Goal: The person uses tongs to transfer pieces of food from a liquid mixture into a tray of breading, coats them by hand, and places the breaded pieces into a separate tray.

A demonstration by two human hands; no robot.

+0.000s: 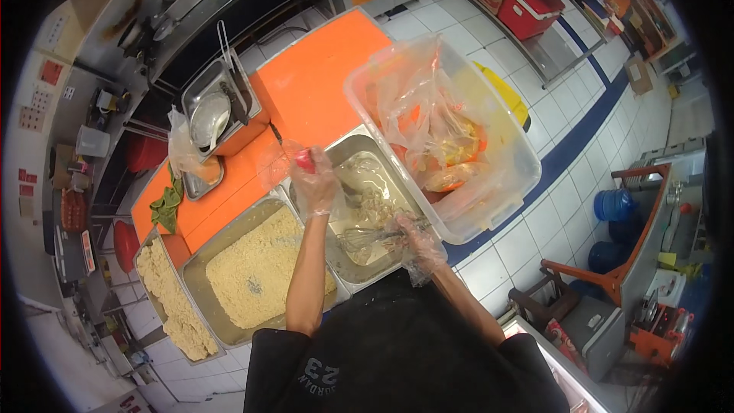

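Note:
My left hand (315,182), in a clear plastic glove, is closed around a red object (304,160) joined to a round clear plastic piece, whose kind I cannot tell. It is over the left rim of a steel pan (375,183) of pale liquid batter with lumps in it. My right hand (420,241), also gloved, grips a wire whisk (367,238) low over that batter. Left of this pan stands a second steel pan (229,321) of yellowish crumbs (252,264). A narrower pan farther left holds clumped crumbs (175,298).
A translucent plastic tub (499,195) with plastic bags stands right of the batter. On the orange tabletop (321,74) are a steel container (252,92) holding utensils, a small steel tray (200,186) and a green cloth (166,206). A red cooler (527,11) sits farther off.

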